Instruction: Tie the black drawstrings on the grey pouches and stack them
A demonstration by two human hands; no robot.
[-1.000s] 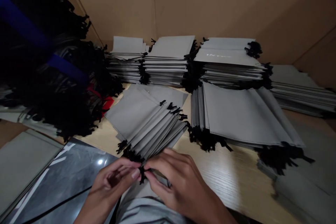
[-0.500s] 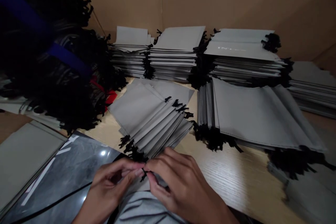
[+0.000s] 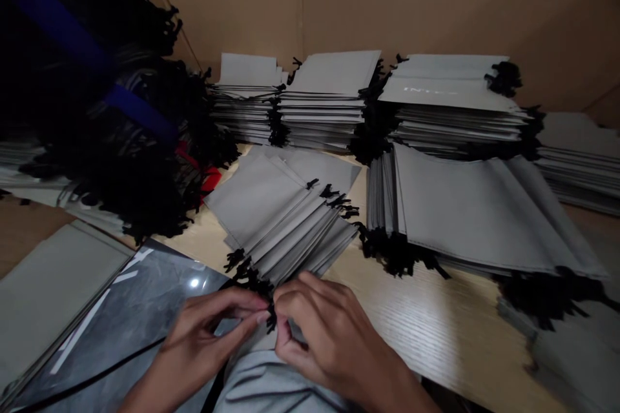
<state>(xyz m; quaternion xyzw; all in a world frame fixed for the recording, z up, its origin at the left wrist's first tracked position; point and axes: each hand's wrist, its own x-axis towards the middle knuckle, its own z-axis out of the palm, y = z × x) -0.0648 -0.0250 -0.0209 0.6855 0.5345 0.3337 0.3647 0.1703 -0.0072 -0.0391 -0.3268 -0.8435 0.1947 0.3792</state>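
Observation:
Low at the centre, my left hand [image 3: 206, 332] pinches a short black drawstring cord [image 3: 271, 319] between thumb and fingertips. My right hand [image 3: 332, 339] is closed beside it, thumb and bent index finger pressed together at the same cord. A bit of grey fabric pouch [image 3: 264, 341] shows beneath my fingers; the rest of it is hidden. Just beyond my hands lies a fanned pile of grey drawstring pouches [image 3: 290, 219], with knotted black cord ends sticking out at both sides.
Stacks of grey pouches [image 3: 322, 110] line the cardboard wall [image 3: 349, 0]. Another bundle [image 3: 465, 206] leans at right on the wooden table [image 3: 411, 322]. A dark mass of black cords [image 3: 145, 174] with a blue strap [image 3: 140, 113] rises at left, above a glossy grey surface [image 3: 159, 297].
My right fingertips have drawn slightly away from my left ones, and more of the black cord shows between them. The whole view has shifted a little.

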